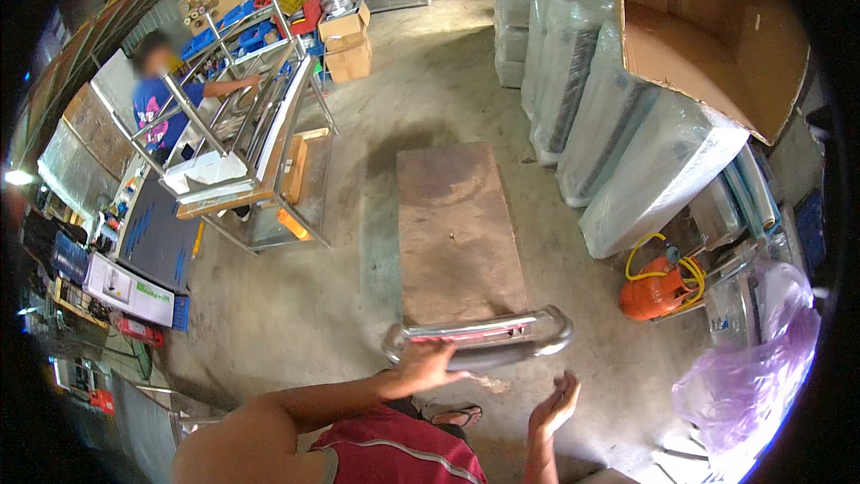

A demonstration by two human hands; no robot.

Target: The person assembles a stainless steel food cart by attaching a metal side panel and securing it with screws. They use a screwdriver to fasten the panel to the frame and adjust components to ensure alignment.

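From my remote seat I am looking down on a flat trolley, its brown board lying on the floor side of the view, straight ahead of the body, with its metal handle crossing closest to me. My left hand is touching the handle near its left end; the fingers are partly hiding behind it, so I am not able to tell whether they are closing round the bar or only resting there. My right hand is hanging apart, below the handle's right end, holding nothing, its fingers loosely spread and slightly curling.

Judging how far things are getting, I am counting the left hand's contact as done, while the right hand is not yet meeting the bar. Whether the trolley is rolling or standing, one view is not telling me.

Beyond, a person in a blue shirt is reaching over a metal frame on a worktop. Tall wrapped packages are standing to the right, near an orange gas cylinder.
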